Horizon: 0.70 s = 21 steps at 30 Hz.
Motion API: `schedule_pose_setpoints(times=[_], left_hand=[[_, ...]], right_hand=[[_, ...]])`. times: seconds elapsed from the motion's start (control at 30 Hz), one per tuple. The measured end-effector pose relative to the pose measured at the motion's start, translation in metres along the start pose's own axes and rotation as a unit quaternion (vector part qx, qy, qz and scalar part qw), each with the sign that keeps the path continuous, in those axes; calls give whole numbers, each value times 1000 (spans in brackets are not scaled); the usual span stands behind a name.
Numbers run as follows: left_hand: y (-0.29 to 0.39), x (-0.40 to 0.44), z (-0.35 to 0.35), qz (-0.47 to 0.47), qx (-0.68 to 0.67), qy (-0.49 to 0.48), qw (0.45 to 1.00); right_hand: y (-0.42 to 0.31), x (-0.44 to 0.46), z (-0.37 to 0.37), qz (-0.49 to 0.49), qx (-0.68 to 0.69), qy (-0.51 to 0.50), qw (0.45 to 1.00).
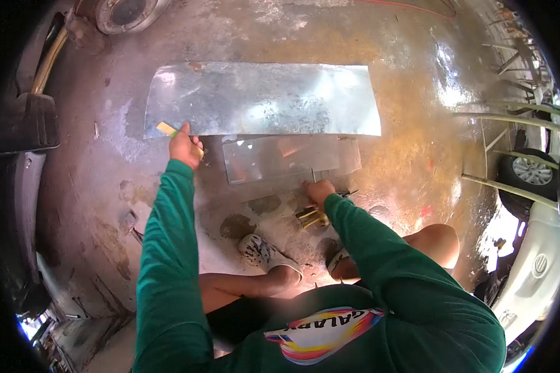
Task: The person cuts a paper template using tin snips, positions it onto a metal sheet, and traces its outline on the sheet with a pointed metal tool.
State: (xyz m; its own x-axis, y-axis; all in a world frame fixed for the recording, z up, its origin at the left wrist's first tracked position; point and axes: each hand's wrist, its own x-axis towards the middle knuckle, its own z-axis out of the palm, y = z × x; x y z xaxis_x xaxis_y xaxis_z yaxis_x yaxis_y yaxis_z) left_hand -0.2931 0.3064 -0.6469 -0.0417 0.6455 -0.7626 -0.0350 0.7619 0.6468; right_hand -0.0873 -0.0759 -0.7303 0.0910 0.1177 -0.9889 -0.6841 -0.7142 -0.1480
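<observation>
A large rectangular sheet of shiny metal (261,99) lies flat on the floor ahead of me. My left hand (185,148) is at its near left corner, closed around a flat yellow strip (165,128) that sticks out past both sides of the fist. Nearer to me lies a smaller, clear-looking or shiny rectangular sheet (280,159). Over its near edge, my right hand (319,191) is closed on a thin, dark, pointed tool (313,174); its exact kind is too small to tell. Close below the right wrist sits a yellow and black object (312,217), partly hidden by the sleeve.
A wheel rim (127,12) lies at the far left, with dark car parts (28,121) down the left side. On the right stand pale metal bars (510,118), a tyre (529,176) and a white car bumper (538,261). Wet patches mark the floor.
</observation>
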Motion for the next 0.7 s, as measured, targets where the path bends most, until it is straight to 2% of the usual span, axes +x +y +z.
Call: schedule_pose_setpoints(times=[0.03, 0.07, 0.1, 0.17, 0.3, 0.37, 0.4, 0.47, 0.5, 0.57, 0.7], left_hand=[[-12, 5, -2, -12, -14, 18, 1000], [-25, 6, -7, -17, -19, 16, 1000], [-33, -2, -8, -18, -19, 16, 1000], [-49, -21, -8, -25, -47, 22, 998], [-80, -19, -20, -63, -86, 22, 994], [-95, -23, -31, -63, -94, -13, 993], [-102, -18, -37, -72, -91, -11, 993], [-115, -11, -45, -71, -90, -28, 993], [-119, -11, -45, -74, -89, -32, 993], [-122, -15, -46, -69, -88, -45, 993], [-113, -28, -38, -102, -104, 2, 989]], right_hand=[[-4, -9, -6, -104, -218, 117, 963], [-10, -18, -12, -202, -420, 227, 855], [-20, -34, -14, -201, -419, 228, 855], [-40, -63, -13, -252, -415, 325, 811], [-62, -36, -9, -225, -448, 296, 813], [-62, -11, 2, -180, -410, 375, 812], [-65, -15, 7, -177, -411, 380, 810], [-77, -30, 9, -118, -335, 367, 860], [-74, -19, -2, -116, -332, 371, 859], [-73, -10, -13, -129, -230, 282, 923], [-73, -25, -11, -88, -271, 313, 906]])
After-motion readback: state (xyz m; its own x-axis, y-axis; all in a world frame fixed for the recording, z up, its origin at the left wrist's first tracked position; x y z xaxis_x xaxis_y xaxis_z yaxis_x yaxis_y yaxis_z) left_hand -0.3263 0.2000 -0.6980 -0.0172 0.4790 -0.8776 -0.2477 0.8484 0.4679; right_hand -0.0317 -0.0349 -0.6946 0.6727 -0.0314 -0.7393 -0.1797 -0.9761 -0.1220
